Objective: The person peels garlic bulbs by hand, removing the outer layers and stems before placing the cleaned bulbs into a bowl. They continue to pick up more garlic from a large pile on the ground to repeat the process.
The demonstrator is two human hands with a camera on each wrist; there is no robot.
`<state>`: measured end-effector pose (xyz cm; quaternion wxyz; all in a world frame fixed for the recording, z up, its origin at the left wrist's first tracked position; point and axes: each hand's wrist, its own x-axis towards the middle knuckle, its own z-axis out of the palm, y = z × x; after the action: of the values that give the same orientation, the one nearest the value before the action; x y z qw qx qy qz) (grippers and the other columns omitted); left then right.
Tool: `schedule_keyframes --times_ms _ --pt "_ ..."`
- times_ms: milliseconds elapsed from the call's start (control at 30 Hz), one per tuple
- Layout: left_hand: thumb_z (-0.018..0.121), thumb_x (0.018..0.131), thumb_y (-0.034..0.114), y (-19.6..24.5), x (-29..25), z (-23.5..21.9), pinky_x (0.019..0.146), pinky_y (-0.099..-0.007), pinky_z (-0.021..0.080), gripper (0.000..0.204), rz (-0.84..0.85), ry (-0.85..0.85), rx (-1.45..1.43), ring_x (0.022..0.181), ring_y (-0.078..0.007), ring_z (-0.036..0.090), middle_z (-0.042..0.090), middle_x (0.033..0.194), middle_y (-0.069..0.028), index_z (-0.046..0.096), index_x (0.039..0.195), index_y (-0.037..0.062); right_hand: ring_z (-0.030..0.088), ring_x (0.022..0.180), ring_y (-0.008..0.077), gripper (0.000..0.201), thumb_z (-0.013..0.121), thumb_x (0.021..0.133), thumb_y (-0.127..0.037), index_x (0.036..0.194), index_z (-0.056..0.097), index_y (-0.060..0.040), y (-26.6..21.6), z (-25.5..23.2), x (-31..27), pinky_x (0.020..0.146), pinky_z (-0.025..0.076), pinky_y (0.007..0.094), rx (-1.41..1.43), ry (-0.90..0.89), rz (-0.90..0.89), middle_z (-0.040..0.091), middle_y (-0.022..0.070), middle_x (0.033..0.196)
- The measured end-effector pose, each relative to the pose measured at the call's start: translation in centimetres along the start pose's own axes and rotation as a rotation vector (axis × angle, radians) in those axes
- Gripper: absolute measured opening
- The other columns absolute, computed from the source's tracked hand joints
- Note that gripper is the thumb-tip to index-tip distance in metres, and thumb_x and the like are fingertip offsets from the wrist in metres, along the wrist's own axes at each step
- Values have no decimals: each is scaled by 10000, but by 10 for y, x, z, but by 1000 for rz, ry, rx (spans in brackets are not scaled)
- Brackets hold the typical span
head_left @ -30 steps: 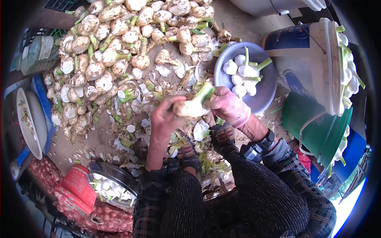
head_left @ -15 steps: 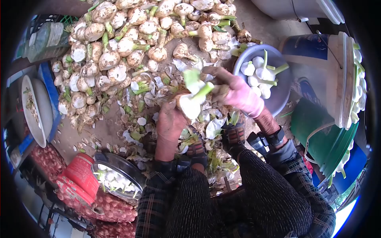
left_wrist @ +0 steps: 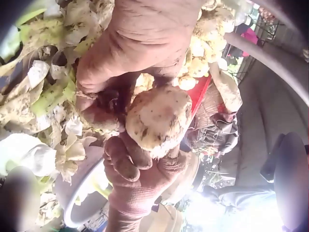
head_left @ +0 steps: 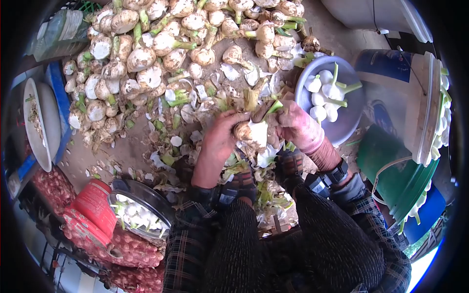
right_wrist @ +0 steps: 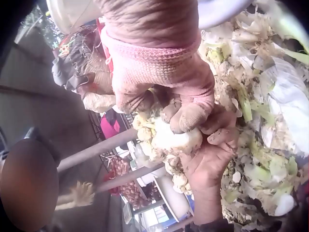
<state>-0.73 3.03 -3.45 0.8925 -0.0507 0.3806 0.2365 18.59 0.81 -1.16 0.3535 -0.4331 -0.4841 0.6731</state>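
Note:
My bare left hand (head_left: 220,139) grips a garlic bulb (head_left: 251,135) from its left side, over the peel-littered floor. The bulb is brown and soiled on the left and clean white on the right. Its cut green stem (head_left: 275,106) points up and right. On the stem side, my right hand (head_left: 301,128), in a pink knit glove, curls its fingers at the bulb and its loose skin. The left wrist view shows the bulb's pale root end (left_wrist: 159,118) between both hands. From the right wrist, the gloved fingers (right_wrist: 188,117) lie over the white bulb.
Unpeeled garlic (head_left: 141,58) is heaped ahead and left. A purple basin (head_left: 354,115) at right holds several peeled bulbs. Beyond it lean a white bucket (head_left: 386,93) and a green bucket (head_left: 386,166), with garlic at their mouths. A metal bowl (head_left: 168,207) of peeled garlic stands left.
Half a second ago the right hand was raised beside a green leafy strip at the stem; now it is back close against the bulb. The whole scene has shifted right in view.

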Motion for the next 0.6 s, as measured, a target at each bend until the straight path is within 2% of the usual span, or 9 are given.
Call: schedule_keyframes --times_ms 33,67,233,267,333,367,500,567,600 --pt "547 803 54 -3 -1 10 696 -248 482 149 197 97 123 755 -149 600 627 866 -91 604 918 -22 565 509 159 233 467 814 -162 824 524 64 3 5 0 438 439 242 591 79 329 560 93 614" --pt "551 796 40 -4 -1 16 676 -235 484 155 397 192 246 747 -141 599 629 868 -88 608 929 -17 565 509 159 233 467 814 -162 824 524 64 1 7 1 438 439 242 589 80 333 560 93 614" --pt "555 788 10 1 -17 20 644 -232 472 124 623 396 564 739 -144 592 628 882 -100 608 900 7 533 425 153 228 449 817 -162 834 518 55 0 2 1 385 442 234 629 278 417 557 108 594" --pt "555 788 10 3 -19 16 644 -232 472 124 624 393 563 739 -144 592 628 882 -100 608 900 7 528 421 149 230 449 816 -168 842 515 51 1 2 0 378 435 232 566 344 423 552 103 581" --pt "560 788 26 6 -26 12 586 -233 464 29 730 -28 1033 673 -152 581 630 877 -111 586 789 14 521 412 168 227 454 811 -172 854 507 44 -9 0 -5 378 436 247 607 362 511 531 100 561" --pt "557 794 40 5 -34 13 539 -264 460 97 684 -94 1277 658 -176 580 629 843 -109 545 702 12 512 406 181 220 455 812 -175 845 504 37 -12 0 -8 380 438 258 604 402 487 522 101 554" --pt "565 794 65 -28 -45 5 518 -256 432 110 704 -318 1351 620 -153 557 616 753 -88 556 695 20 517 447 232 226 432 849 -224 886 469 -4 -3 -36 -10 410 458 339 863 596 345 530 140 605" --pt "612 772 170 -34 -49 -27 520 -285 424 137 96 -248 2240 574 -134 529 554 611 -54 583 742 40 563 538 285 288 403 882 -295 891 464 -13 -15 -49 -15 475 485 375 1180 616 232 557 184 692" --pt "612 772 170 -27 -49 -32 520 -285 424 137 111 -253 2243 574 -134 529 554 611 -54 583 742 40 563 538 285 288 403 882 -295 891 464 -13 -19 -48 -16 475 485 375 1172 617 221 557 184 692"
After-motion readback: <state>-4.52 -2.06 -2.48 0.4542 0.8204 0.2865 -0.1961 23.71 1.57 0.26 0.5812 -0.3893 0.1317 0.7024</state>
